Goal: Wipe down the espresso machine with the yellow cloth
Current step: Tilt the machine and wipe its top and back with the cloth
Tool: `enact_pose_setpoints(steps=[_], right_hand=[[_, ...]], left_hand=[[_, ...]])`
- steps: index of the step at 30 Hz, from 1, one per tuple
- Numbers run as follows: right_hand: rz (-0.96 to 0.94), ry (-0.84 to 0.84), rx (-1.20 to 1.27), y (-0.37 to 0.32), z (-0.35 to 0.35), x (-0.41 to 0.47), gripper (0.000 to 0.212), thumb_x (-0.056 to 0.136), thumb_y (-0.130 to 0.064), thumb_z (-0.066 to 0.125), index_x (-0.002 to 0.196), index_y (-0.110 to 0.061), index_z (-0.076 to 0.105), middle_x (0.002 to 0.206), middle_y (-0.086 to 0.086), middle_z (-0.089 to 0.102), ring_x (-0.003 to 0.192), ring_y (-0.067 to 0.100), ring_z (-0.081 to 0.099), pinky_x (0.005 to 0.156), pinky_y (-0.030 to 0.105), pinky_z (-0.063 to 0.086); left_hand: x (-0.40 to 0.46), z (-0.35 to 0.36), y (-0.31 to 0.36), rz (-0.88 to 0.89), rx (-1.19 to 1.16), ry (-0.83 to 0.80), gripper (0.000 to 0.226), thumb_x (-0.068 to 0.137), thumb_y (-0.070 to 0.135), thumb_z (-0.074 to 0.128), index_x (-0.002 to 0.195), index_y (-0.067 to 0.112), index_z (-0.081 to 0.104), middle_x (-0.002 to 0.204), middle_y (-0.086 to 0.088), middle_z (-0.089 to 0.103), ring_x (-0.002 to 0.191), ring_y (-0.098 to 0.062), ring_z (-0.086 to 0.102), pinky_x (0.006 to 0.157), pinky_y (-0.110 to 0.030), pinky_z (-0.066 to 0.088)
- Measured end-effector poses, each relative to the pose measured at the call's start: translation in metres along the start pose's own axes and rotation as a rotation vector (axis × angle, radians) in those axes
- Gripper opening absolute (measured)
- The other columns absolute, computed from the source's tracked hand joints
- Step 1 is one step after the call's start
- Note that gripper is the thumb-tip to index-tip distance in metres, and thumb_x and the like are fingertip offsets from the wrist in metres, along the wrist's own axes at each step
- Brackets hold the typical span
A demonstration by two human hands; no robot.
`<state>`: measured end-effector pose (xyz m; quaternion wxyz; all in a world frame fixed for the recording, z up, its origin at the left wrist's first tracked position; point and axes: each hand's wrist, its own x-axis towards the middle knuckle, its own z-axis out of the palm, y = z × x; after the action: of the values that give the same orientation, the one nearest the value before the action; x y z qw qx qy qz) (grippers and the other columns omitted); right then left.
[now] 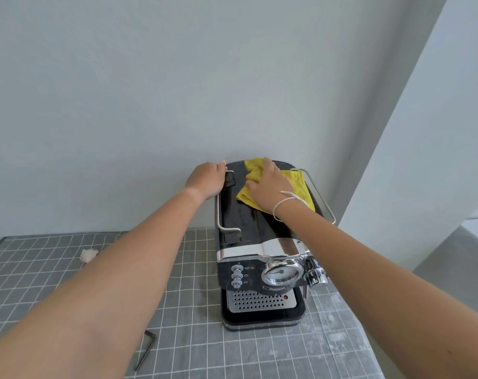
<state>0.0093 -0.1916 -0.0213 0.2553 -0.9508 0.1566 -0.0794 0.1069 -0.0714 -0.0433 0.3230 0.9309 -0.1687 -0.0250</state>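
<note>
A black and chrome espresso machine (248,242) stands on the table against the wall, its gauge and buttons facing me. A yellow cloth (300,184) lies spread on the rear part of its glossy top. My right hand (269,184) presses flat on the cloth, fingers pointing toward the wall. My left hand (206,179) grips the machine's top left rear edge, by the chrome side rail. Part of the cloth is hidden under my right hand.
The table wears a grey grid-patterned cloth (191,337). A crumpled white scrap (88,254) lies at the left, and a dark hex key (145,350) near the front edge. A white wall stands right behind the machine; a wall corner juts out at the right.
</note>
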Motion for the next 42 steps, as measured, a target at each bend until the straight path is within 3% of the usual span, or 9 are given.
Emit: enact_pose_setpoints(steps=[4,9,14,19,24,28,36,38,42], right_hand=[[-0.122,-0.056,-0.146,0.006,-0.007,-0.043,0.062,0.094,-0.036,0.040,0.146,-0.012,0.017,0.157,0.009,0.012,0.144,0.027,0.012,0.118,0.042,0.013],[-0.184,-0.061,-0.164,0.012,-0.012,-0.060,0.058,0.095,-0.037,0.037,0.147,-0.021,0.018,0.158,0.000,0.006,0.146,0.023,0.003,0.119,0.041,0.006],[-0.138,-0.079,-0.131,0.008,0.001,0.018,0.051,0.098,-0.027,0.029,0.146,-0.011,0.024,0.156,0.007,0.016,0.145,0.023,0.010,0.119,0.036,0.008],[-0.035,-0.043,-0.074,0.008,0.014,0.062,0.047,0.097,-0.026,0.022,0.135,-0.005,0.039,0.145,0.011,0.037,0.135,0.026,0.029,0.114,0.037,0.023],[-0.140,-0.047,-0.142,0.006,0.002,-0.001,0.050,0.098,-0.025,0.030,0.145,-0.007,0.025,0.156,0.008,0.017,0.144,0.023,0.012,0.118,0.033,0.009],[-0.273,-0.058,-0.186,0.012,-0.006,-0.062,0.049,0.098,-0.028,0.031,0.145,-0.014,0.028,0.157,0.001,0.016,0.145,0.017,0.009,0.120,0.034,0.007],[-0.050,-0.060,-0.064,0.005,-0.005,0.010,0.052,0.098,-0.027,0.026,0.147,-0.009,0.022,0.156,0.008,0.016,0.144,0.022,0.013,0.118,0.035,0.009],[0.000,-0.041,-0.086,0.003,-0.001,0.034,0.050,0.098,-0.029,0.024,0.143,-0.006,0.028,0.151,0.013,0.027,0.141,0.027,0.021,0.115,0.037,0.015],[0.023,-0.046,-0.133,-0.004,0.002,0.062,0.050,0.099,-0.033,0.018,0.132,-0.003,0.043,0.140,0.017,0.042,0.131,0.031,0.035,0.110,0.040,0.024]], left_hand=[[0.004,-0.007,0.003,0.001,-0.032,0.039,0.056,0.100,0.031,0.022,0.106,-0.006,0.064,0.116,-0.021,0.063,0.110,-0.033,0.055,0.095,-0.035,0.040],[0.000,-0.004,0.012,0.034,-0.023,0.040,0.055,0.101,0.030,0.021,0.099,-0.007,0.062,0.120,-0.024,0.060,0.114,-0.034,0.053,0.097,-0.036,0.040],[-0.001,-0.004,0.012,0.025,-0.052,0.032,0.054,0.101,0.028,0.021,0.112,-0.006,0.061,0.123,-0.024,0.059,0.116,-0.035,0.052,0.099,-0.038,0.039],[-0.004,-0.006,0.014,0.024,-0.042,0.031,0.053,0.101,0.027,0.021,0.113,-0.005,0.061,0.123,-0.024,0.059,0.116,-0.036,0.051,0.099,-0.039,0.039],[-0.003,-0.006,0.011,0.006,-0.076,0.027,0.054,0.101,0.031,0.021,0.112,0.000,0.064,0.124,-0.019,0.061,0.118,-0.032,0.052,0.099,-0.034,0.038],[-0.003,-0.005,0.012,0.000,-0.106,0.039,0.049,0.101,0.030,0.022,0.119,0.006,0.062,0.130,-0.015,0.058,0.124,-0.030,0.048,0.101,-0.031,0.035],[-0.008,-0.006,0.017,0.006,-0.149,0.086,0.048,0.102,0.028,0.022,0.119,0.005,0.061,0.128,-0.018,0.058,0.122,-0.032,0.049,0.097,-0.030,0.036],[-0.009,-0.006,0.018,0.025,-0.131,0.104,0.049,0.102,0.027,0.022,0.115,0.003,0.063,0.124,-0.019,0.060,0.118,-0.032,0.052,0.094,-0.029,0.037],[-0.010,-0.005,0.017,0.030,-0.045,0.134,0.054,0.102,0.025,0.021,0.088,-0.004,0.064,0.099,-0.028,0.064,0.095,-0.034,0.057,0.087,-0.034,0.043]])
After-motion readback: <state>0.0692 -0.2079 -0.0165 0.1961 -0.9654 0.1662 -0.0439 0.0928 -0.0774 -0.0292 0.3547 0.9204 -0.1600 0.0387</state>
